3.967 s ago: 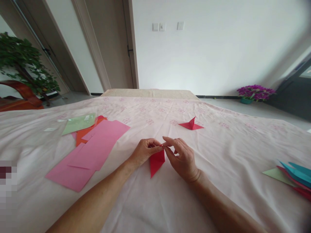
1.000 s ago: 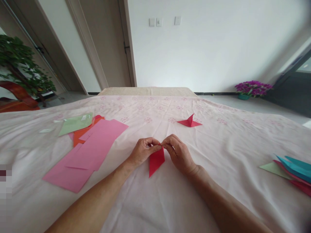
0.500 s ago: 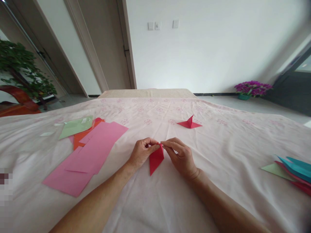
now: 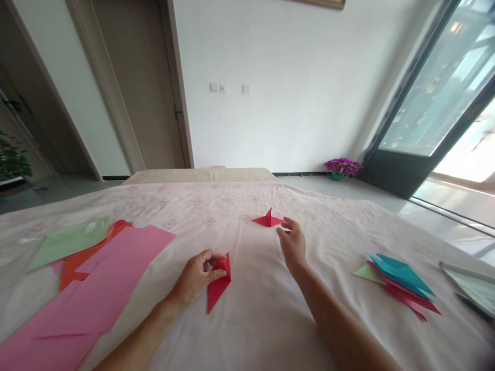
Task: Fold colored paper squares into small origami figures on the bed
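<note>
My left hand [image 4: 199, 275] pinches a red folded paper piece [image 4: 218, 293] between thumb and fingers, just above the cloth. The piece has a long point hanging toward me and a small upright tip at the top. My right hand [image 4: 293, 241] is stretched forward, thumb and fingers apart. Its fingertips are at the right tip of a second red folded paper piece [image 4: 268, 219], which sits on the cloth with a fin standing up in its middle. Whether they touch that tip I cannot tell.
Pink paper sheets [image 4: 104, 288], an orange sheet [image 4: 73, 265] and a green sheet [image 4: 73, 239] in clear wrapping overlap at the left. Several folded papers in blue, red and green [image 4: 404, 278] are stacked at the right. Beyond them a light-framed object [image 4: 472, 283] lies at the edge.
My right hand has let go of the held red paper and moved forward to the other red piece. My left hand keeps its grip. The view has swung right and up.
</note>
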A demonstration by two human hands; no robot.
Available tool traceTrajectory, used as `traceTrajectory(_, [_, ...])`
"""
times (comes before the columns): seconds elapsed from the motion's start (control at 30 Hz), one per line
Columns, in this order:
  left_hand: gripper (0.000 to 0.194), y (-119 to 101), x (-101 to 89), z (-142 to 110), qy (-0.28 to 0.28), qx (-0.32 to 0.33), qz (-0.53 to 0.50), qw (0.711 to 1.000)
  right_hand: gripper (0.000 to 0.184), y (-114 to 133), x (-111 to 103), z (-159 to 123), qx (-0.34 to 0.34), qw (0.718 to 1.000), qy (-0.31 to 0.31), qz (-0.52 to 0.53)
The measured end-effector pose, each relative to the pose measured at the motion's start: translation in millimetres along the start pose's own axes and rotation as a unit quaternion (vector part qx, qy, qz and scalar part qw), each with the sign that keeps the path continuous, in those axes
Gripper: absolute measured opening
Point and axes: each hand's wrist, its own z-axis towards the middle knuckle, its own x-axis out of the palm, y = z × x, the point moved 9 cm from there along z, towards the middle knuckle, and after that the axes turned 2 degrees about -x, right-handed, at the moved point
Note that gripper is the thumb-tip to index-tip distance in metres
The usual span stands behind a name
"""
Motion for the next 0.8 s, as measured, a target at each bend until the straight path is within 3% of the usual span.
traceTrajectory(0.2, [0.013,-9,-0.2,-4,0.053,0.045,0.087,0.994,0.052,-10,26,39,0.010,0.991,0.037,-0.128])
traceTrajectory(0.33, [0.007,-6,0.0,-3,0.057,0.060,0.092,0.992,0.024,-3,41,50,-0.017,0.983,0.050,-0.174])
traceTrajectory(0.4, [0.012,-1,-4.1,-1,0.034,0.054,0.076,0.995,0.023,-1,34,53,-0.032,0.981,0.051,-0.184])
traceTrajectory(0.47, [0.014,3,-10.3,2,0.000,0.049,0.053,0.997,0.027,-1,11,54,-0.055,0.979,0.044,-0.191])
traceTrajectory(0.53, [0.014,4,-14.3,3,-0.022,0.049,0.025,0.998,0.029,-4,-28,52,-0.084,0.976,0.032,-0.198])
traceTrajectory(0.7, [0.014,4,-18.1,4,-0.050,0.047,0.015,0.998,0.036,-36,-161,44,-0.063,0.963,-0.041,-0.260])
traceTrajectory(0.77, [0.016,3,-17.7,4,-0.050,0.050,0.017,0.997,0.053,-32,-199,32,-0.071,0.942,-0.115,-0.306])
traceTrajectory(0.8, [0.018,2,-17.7,4,-0.051,0.053,0.017,0.997,0.056,-24,-206,23,-0.081,0.936,-0.152,-0.306])
